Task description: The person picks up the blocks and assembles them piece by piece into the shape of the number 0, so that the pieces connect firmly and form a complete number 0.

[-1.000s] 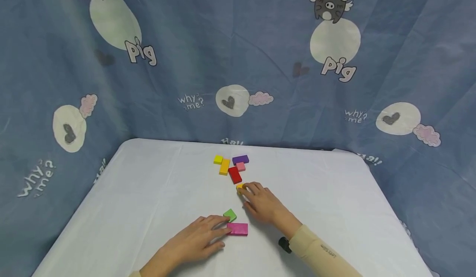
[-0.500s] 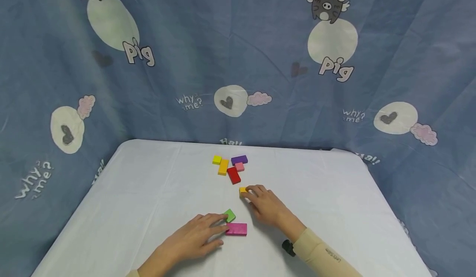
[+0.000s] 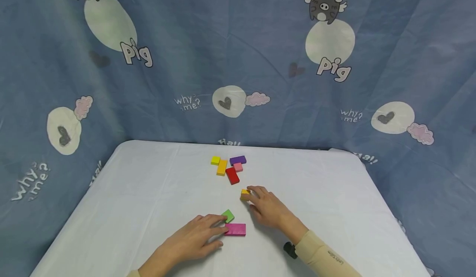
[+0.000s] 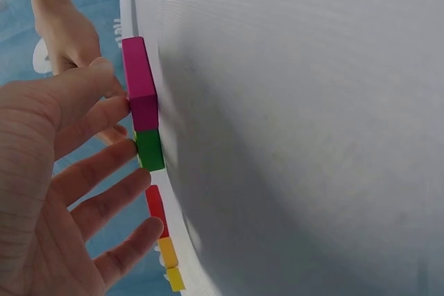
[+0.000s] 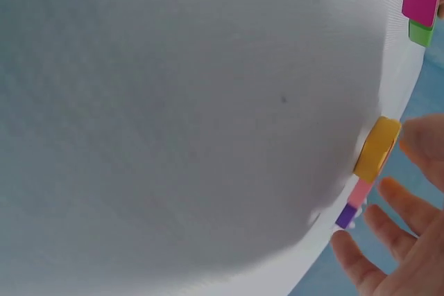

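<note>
My left hand [image 3: 206, 231] lies flat on the white table [image 3: 148, 194]. Its straight fingertips touch a green block [image 3: 228, 216] and a magenta block [image 3: 235, 229]. The left wrist view shows those fingers [image 4: 104, 112] against the magenta block [image 4: 139, 81] and the green block [image 4: 149, 149]. My right hand [image 3: 265, 207] rests further back, its fingertips touching a small orange block [image 3: 245, 193]. In the right wrist view the orange block [image 5: 378, 147] sits beside the thumb, and the other fingers [image 5: 388, 240] are spread and straight.
A cluster of blocks lies at the far middle of the table: yellow [image 3: 215, 160], orange [image 3: 222, 167], red [image 3: 232, 175], pink [image 3: 238, 167] and purple [image 3: 238, 159]. A blue printed cloth [image 3: 238, 62] hangs behind the table and at its sides.
My right hand has drawn the small orange block a little nearer to me, away from the red block. The left hand has stayed by the green and magenta blocks.
</note>
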A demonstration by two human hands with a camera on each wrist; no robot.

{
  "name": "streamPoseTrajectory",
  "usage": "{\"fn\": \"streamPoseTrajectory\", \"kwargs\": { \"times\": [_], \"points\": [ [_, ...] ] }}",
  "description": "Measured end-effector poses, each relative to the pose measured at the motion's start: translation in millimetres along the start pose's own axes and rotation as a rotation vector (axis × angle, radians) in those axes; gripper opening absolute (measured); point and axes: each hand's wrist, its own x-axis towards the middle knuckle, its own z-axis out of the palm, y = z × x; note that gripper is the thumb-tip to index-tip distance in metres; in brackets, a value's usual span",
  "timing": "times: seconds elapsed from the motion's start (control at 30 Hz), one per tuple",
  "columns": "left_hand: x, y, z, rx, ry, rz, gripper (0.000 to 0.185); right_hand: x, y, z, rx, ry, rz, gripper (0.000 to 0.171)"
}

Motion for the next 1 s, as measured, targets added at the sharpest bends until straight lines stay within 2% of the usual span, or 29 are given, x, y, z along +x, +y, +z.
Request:
{"fn": "streamPoseTrajectory", "kwargs": {
  "times": [0.17, 0.4, 0.6, 0.77, 1.0],
  "points": [
    [0.8, -0.1, 0.2, 0.001, -0.001, 0.002, 0.041, -2, 1, 0, 0.001, -0.016, 0.004, 0.044],
    [1.7, -0.3, -0.7, -0.017, -0.037, -0.037, 0.041, -4, 6, -1, 0.043, 0.067, -0.015, 0.043],
    [0.6, 0.4, -1.5, -0.036, -0.066, -0.062, 0.043, -4, 9, 2, 0.098, 0.072, -0.034, 0.043],
    [0.0, 1.5, -3.0, -0.050, -0.074, -0.070, 0.044, -6, 11, 3, 0.081, 0.088, -0.073, 0.040],
    [1.2, 2.8, -1.8, -0.041, -0.072, -0.065, 0.046, -13, 11, 0, 0.074, 0.039, -0.058, 0.042]
  ]
}}
